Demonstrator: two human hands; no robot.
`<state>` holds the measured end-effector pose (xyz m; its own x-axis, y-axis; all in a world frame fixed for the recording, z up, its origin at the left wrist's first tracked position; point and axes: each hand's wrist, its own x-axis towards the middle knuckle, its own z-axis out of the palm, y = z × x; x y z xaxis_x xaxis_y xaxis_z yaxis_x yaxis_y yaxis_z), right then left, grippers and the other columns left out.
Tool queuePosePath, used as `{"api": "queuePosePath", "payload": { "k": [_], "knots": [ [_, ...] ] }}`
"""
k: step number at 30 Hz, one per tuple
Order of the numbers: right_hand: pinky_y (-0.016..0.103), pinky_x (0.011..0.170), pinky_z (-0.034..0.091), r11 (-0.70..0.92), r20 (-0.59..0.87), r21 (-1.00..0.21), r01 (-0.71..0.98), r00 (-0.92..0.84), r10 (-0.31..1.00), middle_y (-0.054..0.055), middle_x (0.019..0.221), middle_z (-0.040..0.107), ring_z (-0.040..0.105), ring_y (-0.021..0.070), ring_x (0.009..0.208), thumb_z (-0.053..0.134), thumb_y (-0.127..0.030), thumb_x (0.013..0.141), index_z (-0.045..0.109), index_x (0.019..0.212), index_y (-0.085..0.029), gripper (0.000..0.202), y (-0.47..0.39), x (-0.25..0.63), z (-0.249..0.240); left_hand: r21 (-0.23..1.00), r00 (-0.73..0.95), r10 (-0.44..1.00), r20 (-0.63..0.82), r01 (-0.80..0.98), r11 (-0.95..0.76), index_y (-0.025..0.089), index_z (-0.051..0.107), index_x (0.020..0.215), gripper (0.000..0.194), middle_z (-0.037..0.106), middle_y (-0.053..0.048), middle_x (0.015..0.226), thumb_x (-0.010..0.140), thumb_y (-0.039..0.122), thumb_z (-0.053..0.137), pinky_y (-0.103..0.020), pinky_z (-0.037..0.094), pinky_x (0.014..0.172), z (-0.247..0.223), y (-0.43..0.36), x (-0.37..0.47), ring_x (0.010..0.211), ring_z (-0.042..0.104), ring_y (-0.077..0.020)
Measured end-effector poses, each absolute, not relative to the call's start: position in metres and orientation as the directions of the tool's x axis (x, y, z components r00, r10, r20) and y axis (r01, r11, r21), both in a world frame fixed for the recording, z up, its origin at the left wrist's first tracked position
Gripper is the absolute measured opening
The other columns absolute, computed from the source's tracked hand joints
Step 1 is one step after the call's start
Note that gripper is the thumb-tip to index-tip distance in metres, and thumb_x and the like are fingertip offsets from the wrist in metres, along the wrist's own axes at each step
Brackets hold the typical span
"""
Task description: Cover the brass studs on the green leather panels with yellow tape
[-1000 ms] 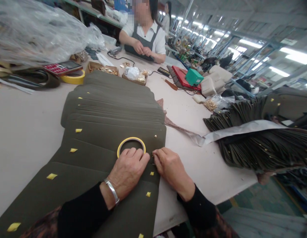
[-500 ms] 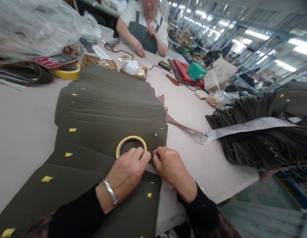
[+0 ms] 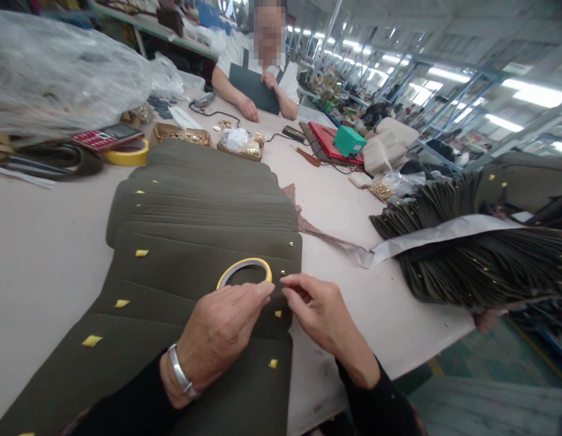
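Observation:
My left hand (image 3: 220, 321), wearing a silver bracelet at the wrist, is closed on a roll of yellow tape (image 3: 244, 262). The ring stands tilted above dark olive panels (image 3: 181, 369) laid overlapping in a stepped row. Just right of the tape roll is my right hand (image 3: 320, 306), its thumb and forefinger a little apart near the panels' right edge, with nothing visible between them. Close to those fingertips, small gold studs (image 3: 283, 273) sit on the panels. Yellow tape pieces (image 3: 278, 313) are stuck on the panels along both sides.
Across the table a person (image 3: 258, 85) sits with bent arms. Small boxes of gold hardware (image 3: 183, 134), a second tape roll (image 3: 129, 152) and clear plastic (image 3: 67, 79) lie at the back left. On the right stand fanned dark panels (image 3: 467, 266) with a pale strip across.
My right hand's thumb and forefinger have parted and moved slightly right. My left hand has flattened over the tape roll. More of a yellow tape piece shows between the hands.

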<state>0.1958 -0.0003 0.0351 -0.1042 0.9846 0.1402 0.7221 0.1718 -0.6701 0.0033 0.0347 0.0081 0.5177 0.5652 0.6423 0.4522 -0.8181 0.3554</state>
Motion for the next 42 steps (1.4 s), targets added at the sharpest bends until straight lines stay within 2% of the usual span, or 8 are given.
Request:
{"api": "queuePosePath", "payload": {
  "k": [5, 10, 17, 23, 26, 30, 36, 42],
  "knots": [
    [0.029, 0.075, 0.052, 0.426, 0.382, -0.665, 0.613, -0.211, 0.900, 0.006, 0.092, 0.070, 0.064, 0.0167, 0.081, 0.052, -0.014, 0.089, 0.065, 0.105, -0.020, 0.022, -0.002, 0.190, 0.034, 0.336, 0.527, 0.603, 0.598, 0.518, -0.786, 0.014, 0.038, 0.139, 0.042, 0.072, -0.008, 0.107, 0.098, 0.022, 0.043, -0.025, 0.054, 0.071, 0.005, 0.032, 0.005, 0.080, 0.069, -0.0149],
    [0.030, 0.081, 0.052, 0.527, 0.447, -0.580, 0.622, -0.298, 0.843, 0.007, 0.094, 0.069, 0.063, 0.0173, 0.089, 0.049, -0.012, 0.092, 0.063, 0.102, -0.019, 0.019, 0.001, 0.187, 0.029, 0.289, 0.534, 0.614, 0.581, 0.570, -0.769, 0.013, 0.032, 0.142, 0.046, 0.073, -0.006, 0.100, 0.099, 0.028, 0.041, -0.027, 0.052, 0.066, 0.003, 0.030, 0.006, 0.076, 0.069, -0.0167],
    [0.028, 0.071, 0.050, 0.580, 0.489, -0.447, 0.681, -0.357, 0.796, 0.005, 0.081, 0.067, 0.062, 0.0163, 0.075, 0.048, -0.010, 0.089, 0.061, 0.091, -0.019, 0.016, 0.001, 0.187, 0.022, 0.261, 0.585, 0.570, 0.577, 0.529, -0.808, 0.011, 0.041, 0.132, 0.035, 0.071, -0.009, 0.105, 0.099, 0.019, 0.040, -0.028, 0.051, 0.070, 0.000, 0.028, 0.005, 0.075, 0.067, -0.0155],
    [0.027, 0.064, 0.048, 0.506, 0.552, -0.430, 0.748, -0.226, 0.803, 0.005, 0.072, 0.064, 0.059, 0.0164, 0.067, 0.047, -0.007, 0.085, 0.061, 0.084, -0.017, 0.017, -0.004, 0.177, 0.013, 0.305, 0.579, 0.596, 0.556, 0.526, -0.794, 0.017, 0.057, 0.100, 0.017, 0.068, -0.002, 0.082, 0.097, 0.014, 0.041, -0.026, 0.050, 0.064, 0.004, 0.027, 0.006, 0.071, 0.065, -0.0148],
    [0.025, 0.058, 0.046, 0.359, 0.470, -0.617, 0.700, -0.039, 0.882, 0.003, 0.068, 0.063, 0.058, 0.0142, 0.060, 0.051, -0.010, 0.082, 0.063, 0.078, -0.017, 0.014, -0.007, 0.170, 0.016, 0.314, 0.574, 0.615, 0.541, 0.540, -0.781, 0.018, 0.058, 0.093, 0.019, 0.062, 0.000, 0.073, 0.096, 0.014, 0.040, -0.025, 0.046, 0.057, 0.006, 0.028, 0.009, 0.064, 0.062, -0.0142],
    [0.020, 0.045, 0.044, 0.005, 0.071, -0.936, 0.353, 0.173, 0.982, -0.002, 0.058, 0.061, 0.056, 0.0108, 0.048, 0.057, -0.020, 0.080, 0.062, 0.072, -0.017, 0.010, -0.005, 0.163, 0.019, 0.321, 0.541, 0.595, 0.594, 0.518, -0.793, 0.018, 0.059, 0.091, 0.019, 0.062, -0.001, 0.073, 0.096, 0.014, 0.041, -0.023, 0.046, 0.058, 0.010, 0.030, 0.012, 0.067, 0.062, -0.0132],
    [0.019, 0.045, 0.047, -0.152, -0.083, -0.968, 0.199, 0.317, 0.945, -0.003, 0.057, 0.061, 0.060, 0.0106, 0.046, 0.065, -0.030, 0.076, 0.065, 0.075, -0.015, 0.015, 0.016, 0.187, 0.001, 0.332, 0.502, 0.585, 0.637, 0.507, -0.796, 0.017, 0.058, 0.092, 0.016, 0.064, -0.002, 0.077, 0.094, 0.012, 0.043, -0.025, 0.048, 0.066, 0.009, 0.022, 0.012, 0.070, 0.061, -0.0134],
    [0.023, 0.055, 0.052, -0.134, -0.076, -0.934, 0.330, 0.183, 0.980, 0.001, 0.066, 0.067, 0.063, 0.0135, 0.057, 0.064, -0.036, 0.083, 0.071, 0.087, -0.016, 0.022, 0.025, 0.207, -0.005, 0.182, 0.682, 0.647, 0.342, 0.627, -0.758, 0.020, 0.057, 0.087, 0.013, 0.063, -0.002, 0.080, 0.092, 0.013, 0.047, -0.032, 0.047, 0.060, -0.006, 0.022, 0.016, 0.072, 0.058, -0.0210]
  ]
}}
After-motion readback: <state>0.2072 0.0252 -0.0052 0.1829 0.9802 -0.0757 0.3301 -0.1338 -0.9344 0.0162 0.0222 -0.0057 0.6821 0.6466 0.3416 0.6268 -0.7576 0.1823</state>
